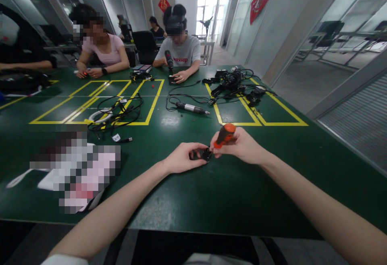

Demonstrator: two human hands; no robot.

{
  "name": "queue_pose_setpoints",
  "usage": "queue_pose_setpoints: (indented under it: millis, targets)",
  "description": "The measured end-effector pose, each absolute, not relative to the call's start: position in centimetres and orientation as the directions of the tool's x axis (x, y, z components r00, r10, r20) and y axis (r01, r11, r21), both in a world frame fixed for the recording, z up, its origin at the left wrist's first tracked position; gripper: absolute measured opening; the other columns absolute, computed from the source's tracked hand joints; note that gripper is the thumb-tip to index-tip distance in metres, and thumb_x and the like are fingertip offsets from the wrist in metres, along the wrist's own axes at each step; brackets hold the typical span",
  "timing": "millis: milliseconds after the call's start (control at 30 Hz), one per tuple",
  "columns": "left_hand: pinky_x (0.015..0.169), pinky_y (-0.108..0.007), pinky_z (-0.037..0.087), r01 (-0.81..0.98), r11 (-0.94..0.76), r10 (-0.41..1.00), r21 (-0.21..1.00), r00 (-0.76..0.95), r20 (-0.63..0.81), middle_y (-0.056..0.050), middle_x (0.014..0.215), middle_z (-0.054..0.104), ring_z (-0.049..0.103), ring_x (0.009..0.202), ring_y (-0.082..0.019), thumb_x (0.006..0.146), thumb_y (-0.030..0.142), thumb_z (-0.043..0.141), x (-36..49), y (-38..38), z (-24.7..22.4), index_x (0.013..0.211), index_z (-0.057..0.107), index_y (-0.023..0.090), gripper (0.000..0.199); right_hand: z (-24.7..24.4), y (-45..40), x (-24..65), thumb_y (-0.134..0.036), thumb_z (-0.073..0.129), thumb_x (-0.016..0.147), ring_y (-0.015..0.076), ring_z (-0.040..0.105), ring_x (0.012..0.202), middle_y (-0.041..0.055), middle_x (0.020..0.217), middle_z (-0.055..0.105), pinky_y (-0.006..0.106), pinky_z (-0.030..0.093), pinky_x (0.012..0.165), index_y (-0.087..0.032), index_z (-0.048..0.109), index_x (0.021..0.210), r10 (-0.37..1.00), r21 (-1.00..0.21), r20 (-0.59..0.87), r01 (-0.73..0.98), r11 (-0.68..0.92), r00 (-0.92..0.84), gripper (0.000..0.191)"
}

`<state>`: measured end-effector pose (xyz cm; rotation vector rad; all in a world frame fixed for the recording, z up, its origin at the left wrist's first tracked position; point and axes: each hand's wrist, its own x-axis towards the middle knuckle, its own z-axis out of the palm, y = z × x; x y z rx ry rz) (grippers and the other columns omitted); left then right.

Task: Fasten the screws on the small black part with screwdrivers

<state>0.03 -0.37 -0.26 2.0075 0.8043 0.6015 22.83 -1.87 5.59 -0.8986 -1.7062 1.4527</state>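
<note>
My left hand (185,158) holds a small black part (207,153) between thumb and fingers, low over the green table (169,200). In my right hand (246,146) is a screwdriver with an orange and black handle (225,135), tilted with its handle end up and to the right. Its lower end is at the black part, though my fingers hide the tip. Beyond my hands lies a grey and black pen-shaped electric tool (192,108) with a cable.
Tangled black cables (231,83) lie at the back right, more cables (121,110) at the left. Blurred pouches (93,176) rest near my left forearm. Across the table, one person (178,51) holds a power driver (168,59); another person (102,51) sits beside.
</note>
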Motion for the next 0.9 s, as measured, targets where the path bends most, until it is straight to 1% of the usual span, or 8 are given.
queue_pose_setpoints:
  millis: [167,267,333,467,567,633,733,900]
  targets:
    - [0.076,-0.026,0.051,0.299,-0.401,0.732,0.866,0.673,0.107,-0.006,0.112,0.075,0.069,0.091,-0.017,0.084,0.029,0.079,0.2,-0.8,-0.1,0.120,0.063,0.018,0.041,4.6,-2.6,22.3,-0.047,0.090,0.076,0.0145,0.065,0.055,0.0068,0.076,0.078,0.029,0.057,0.056,-0.017,0.080,0.081,0.882,-0.984,0.148,0.019,0.175,-0.448,0.032]
    - [0.081,-0.029,0.051,0.350,-0.380,0.782,0.856,0.616,0.096,-0.004,0.107,0.073,0.068,0.093,-0.019,0.080,0.034,0.085,0.8,-1.1,-0.5,0.111,0.065,0.019,0.041,4.3,-2.6,22.1,-0.050,0.086,0.079,0.0106,0.055,0.048,0.0076,0.081,0.079,0.027,0.048,0.047,-0.017,0.077,0.086,0.901,-0.977,0.179,0.038,0.210,-0.396,0.034]
    - [0.084,-0.030,0.050,0.396,-0.391,0.819,0.831,0.561,0.119,-0.002,0.103,0.071,0.066,0.093,-0.019,0.079,0.036,0.087,1.3,-1.3,-0.8,0.107,0.066,0.019,0.039,4.1,-2.5,22.0,-0.051,0.082,0.083,0.0095,0.051,0.048,0.0074,0.082,0.078,0.026,0.044,0.045,-0.017,0.075,0.090,0.901,-0.973,0.196,0.038,0.228,-0.386,0.036]
    - [0.083,-0.028,0.047,0.387,-0.399,0.812,0.831,0.570,0.125,-0.001,0.100,0.069,0.062,0.090,-0.017,0.080,0.031,0.087,1.7,-1.1,-1.2,0.105,0.070,0.019,0.033,3.5,-2.7,21.8,-0.053,0.079,0.086,0.0105,0.054,0.050,0.0024,0.073,0.072,0.027,0.048,0.051,-0.018,0.068,0.093,0.896,-0.971,0.236,-0.050,0.235,-0.376,0.038]
    - [0.085,-0.028,0.047,0.312,-0.434,0.748,0.845,0.647,0.145,-0.003,0.102,0.068,0.060,0.091,-0.016,0.083,0.029,0.084,1.3,-0.8,-1.0,0.105,0.073,0.017,0.027,3.1,-3.0,21.4,-0.050,0.085,0.080,0.0120,0.056,0.049,-0.0014,0.065,0.069,0.027,0.049,0.052,-0.021,0.062,0.093,0.917,-0.972,0.235,-0.083,0.220,-0.322,0.039]
    - [0.087,-0.028,0.047,0.287,-0.437,0.720,0.852,0.680,0.141,-0.003,0.102,0.069,0.060,0.091,-0.016,0.085,0.028,0.082,1.0,-0.6,-0.9,0.107,0.074,0.017,0.026,3.0,-3.1,21.1,-0.049,0.089,0.075,0.0118,0.054,0.047,-0.0011,0.064,0.070,0.027,0.048,0.049,-0.022,0.061,0.087,0.938,-0.975,0.220,-0.067,0.210,-0.269,0.042]
    - [0.089,-0.030,0.049,0.292,-0.428,0.712,0.855,0.691,0.120,-0.004,0.101,0.072,0.060,0.092,-0.018,0.085,0.029,0.082,0.7,-0.4,-0.9,0.112,0.075,0.017,0.030,2.9,-3.0,20.9,-0.050,0.092,0.069,0.0133,0.056,0.052,0.0011,0.068,0.071,0.028,0.050,0.052,-0.021,0.065,0.076,0.954,-0.975,0.220,-0.014,0.221,-0.206,0.041]
    - [0.090,-0.032,0.050,0.311,-0.428,0.717,0.849,0.689,0.109,-0.005,0.101,0.073,0.062,0.094,-0.019,0.085,0.031,0.082,0.6,-0.4,-1.0,0.113,0.076,0.018,0.031,2.9,-3.0,20.6,-0.052,0.092,0.068,0.0180,0.064,0.067,0.0006,0.071,0.070,0.034,0.057,0.068,-0.022,0.073,0.070,0.941,-0.962,0.271,-0.013,0.274,-0.205,0.036]
